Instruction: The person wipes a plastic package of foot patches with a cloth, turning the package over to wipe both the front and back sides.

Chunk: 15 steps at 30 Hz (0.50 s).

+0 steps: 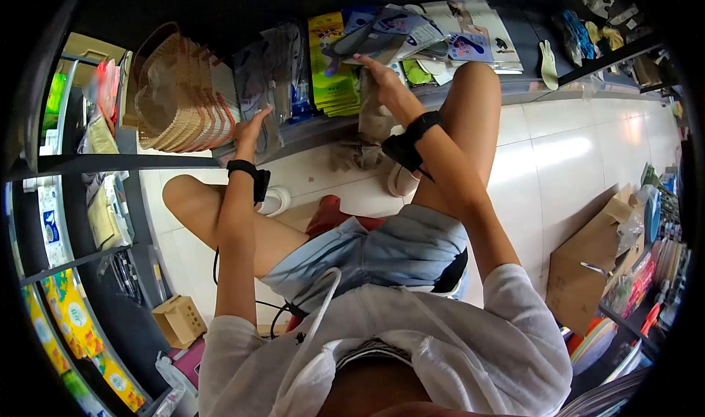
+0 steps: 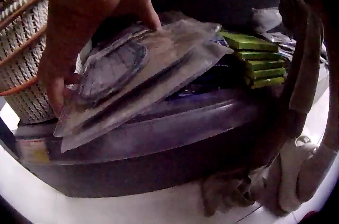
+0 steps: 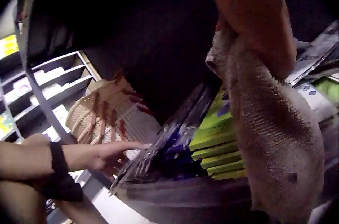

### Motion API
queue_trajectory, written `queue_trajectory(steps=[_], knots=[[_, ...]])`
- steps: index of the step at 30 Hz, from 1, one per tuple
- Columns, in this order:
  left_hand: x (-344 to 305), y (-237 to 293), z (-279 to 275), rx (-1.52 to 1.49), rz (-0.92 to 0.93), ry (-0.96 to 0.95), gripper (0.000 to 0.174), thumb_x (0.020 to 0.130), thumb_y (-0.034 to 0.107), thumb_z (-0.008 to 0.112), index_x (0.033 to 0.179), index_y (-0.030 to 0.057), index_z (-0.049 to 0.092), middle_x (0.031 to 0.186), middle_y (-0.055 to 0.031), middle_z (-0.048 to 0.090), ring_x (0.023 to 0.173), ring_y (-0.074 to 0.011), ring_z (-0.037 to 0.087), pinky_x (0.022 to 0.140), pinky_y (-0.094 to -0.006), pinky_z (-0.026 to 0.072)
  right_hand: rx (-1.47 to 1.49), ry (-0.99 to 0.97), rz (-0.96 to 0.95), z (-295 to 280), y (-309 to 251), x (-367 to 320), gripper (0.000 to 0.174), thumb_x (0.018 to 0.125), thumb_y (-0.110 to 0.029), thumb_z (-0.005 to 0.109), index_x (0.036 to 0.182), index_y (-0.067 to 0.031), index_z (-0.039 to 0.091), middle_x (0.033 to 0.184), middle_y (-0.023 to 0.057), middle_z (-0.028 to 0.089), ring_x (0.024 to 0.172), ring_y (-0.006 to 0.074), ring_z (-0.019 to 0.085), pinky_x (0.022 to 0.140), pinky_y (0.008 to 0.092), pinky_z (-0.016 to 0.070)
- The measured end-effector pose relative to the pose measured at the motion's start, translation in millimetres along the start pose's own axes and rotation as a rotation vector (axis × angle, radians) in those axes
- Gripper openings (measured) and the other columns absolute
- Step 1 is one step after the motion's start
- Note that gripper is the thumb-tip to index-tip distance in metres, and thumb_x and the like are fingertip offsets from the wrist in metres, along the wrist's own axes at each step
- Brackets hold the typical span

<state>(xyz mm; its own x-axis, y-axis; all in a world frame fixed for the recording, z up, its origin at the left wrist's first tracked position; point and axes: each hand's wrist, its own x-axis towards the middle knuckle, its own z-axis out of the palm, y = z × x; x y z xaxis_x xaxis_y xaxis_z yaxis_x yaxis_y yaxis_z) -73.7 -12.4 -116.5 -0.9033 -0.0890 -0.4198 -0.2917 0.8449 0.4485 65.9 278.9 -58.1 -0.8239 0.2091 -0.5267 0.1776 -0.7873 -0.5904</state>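
Observation:
The left hand (image 1: 251, 132) grips clear plastic packets (image 2: 132, 70) at the shelf's front edge, beside the woven baskets; in the left wrist view its thumb lies over their upper side and other fingers are at their left end. These packets are flat, stacked and tilted. From the right hand (image 1: 385, 83) hangs a beige knitted cloth (image 3: 280, 139), held at its top; the fingertips are hidden in the right wrist view. Yellow-green packs (image 1: 334, 72) stand stacked between the two hands.
Nested woven baskets (image 1: 176, 94) stand left on the dark shelf (image 2: 159, 134). Flat packages (image 1: 470, 46) and a pale glove (image 1: 548, 64) lie to the right. Below is tiled floor (image 1: 514, 167), with crumpled cloth (image 1: 356, 155) on it. A cardboard box (image 1: 591, 263) stands right; stocked shelves line the left.

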Motion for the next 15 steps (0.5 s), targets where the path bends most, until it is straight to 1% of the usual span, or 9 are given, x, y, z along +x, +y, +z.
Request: queue_trajectory(steps=[2,4,5,6,9,11,12,13,15], knots=[[8.4,-12.9,8.6,-0.066,0.036,0.082,0.099,0.046,0.068,0.056,0.100,-0.0147,0.048,0.105,-0.0283,0.047,0.101,-0.0343,0.046,0.083,-0.0349,0.0358,0.035,-0.077,0.023,2.5,9.1,4.6,0.027,0.071,-0.018,0.061,0.088,0.0022,0.055,0.089,0.0124,0.055,0.076,0.0194,0.052,0.063,0.0300,0.0433],[-6.5,-3.5,-3.3,-0.024,0.028,0.012,0.098,0.048,0.067,0.056,0.099,-0.0155,0.048,0.106,-0.0289,0.046,0.102,-0.0349,0.045,0.085,-0.0351,0.0339,-0.250,-0.050,0.063,7.5,20.8,19.1,0.024,0.072,-0.017,0.055,0.090,-0.0015,0.056,0.084,0.0096,0.059,0.076,0.0211,0.057,0.069,0.0304,0.0465],[-16.4,1.9,-11.0,0.023,0.019,-0.059,0.097,0.049,0.066,0.056,0.099,-0.0162,0.047,0.106,-0.0295,0.046,0.103,-0.0354,0.044,0.087,-0.0353,0.0320,-0.219,-0.036,0.064,12.9,21.6,10.3,0.019,0.071,-0.015,0.055,0.083,-0.0011,0.057,0.078,0.0084,0.059,0.065,0.0198,0.056,0.061,0.0294,0.0465],[-22.1,4.6,-15.3,0.020,0.019,-0.054,0.097,0.049,0.066,0.056,0.099,-0.0162,0.047,0.106,-0.0295,0.046,0.103,-0.0354,0.044,0.087,-0.0353,0.0320,-0.221,-0.041,0.063,20.8,21.0,0.1,0.019,0.071,-0.015,0.055,0.083,-0.0011,0.057,0.078,0.0084,0.059,0.065,0.0198,0.056,0.061,0.0294,0.0465],[-33.7,9.5,-17.7,0.189,0.100,-0.042,0.095,0.053,0.064,0.056,0.100,-0.0180,0.045,0.103,-0.0298,0.047,0.102,-0.0365,0.044,0.087,-0.0365,0.0312,-0.232,-0.055,0.055,35.2,17.2,-19.6,0.013,0.070,-0.013,0.056,0.067,0.0002,0.057,0.064,0.0065,0.053,0.051,0.0170,0.048,0.048,0.0278,0.0403],[-40.1,8.9,-18.2,0.328,0.120,0.086,0.087,0.056,0.061,0.055,0.096,-0.0163,0.048,0.098,-0.0294,0.050,0.099,-0.0345,0.046,0.084,-0.0370,0.0351,-0.251,-0.060,0.062,42.5,14.7,-30.2,0.013,0.069,-0.013,0.057,0.067,-0.0004,0.056,0.063,0.0061,0.053,0.052,0.0167,0.048,0.048,0.0283,0.0401],[-41.1,11.0,-22.0,0.325,0.122,0.089,0.087,0.056,0.061,0.055,0.096,-0.0163,0.048,0.098,-0.0294,0.050,0.099,-0.0345,0.046,0.084,-0.0370,0.0351,-0.269,-0.067,0.070,45.7,13.9,-31.8,0.013,0.069,-0.014,0.058,0.066,-0.0010,0.056,0.061,0.0056,0.052,0.052,0.0163,0.048,0.048,0.0287,0.0400],[-41.8,13.4,-27.0,0.228,0.108,0.037,0.078,0.057,0.054,0.060,0.094,-0.0141,0.050,0.099,-0.0273,0.051,0.097,-0.0319,0.047,0.081,-0.0365,0.0371,-0.271,-0.069,0.068,47.5,16.8,-27.3,0.013,0.069,-0.014,0.058,0.066,-0.0010,0.056,0.061,0.0056,0.052,0.052,0.0163,0.048,0.048,0.0287,0.0400],[-38.1,14.1,-32.7,0.129,0.097,-0.015,0.069,0.059,0.046,0.064,0.093,-0.0120,0.051,0.099,-0.0251,0.051,0.096,-0.0293,0.049,0.079,-0.0360,0.0392,-0.347,0.029,0.004,52.5,21.4,-21.5,0.014,0.067,-0.014,0.061,0.067,-0.0013,0.055,0.061,0.0056,0.051,0.052,0.0162,0.048,0.047,0.0287,0.0389]])
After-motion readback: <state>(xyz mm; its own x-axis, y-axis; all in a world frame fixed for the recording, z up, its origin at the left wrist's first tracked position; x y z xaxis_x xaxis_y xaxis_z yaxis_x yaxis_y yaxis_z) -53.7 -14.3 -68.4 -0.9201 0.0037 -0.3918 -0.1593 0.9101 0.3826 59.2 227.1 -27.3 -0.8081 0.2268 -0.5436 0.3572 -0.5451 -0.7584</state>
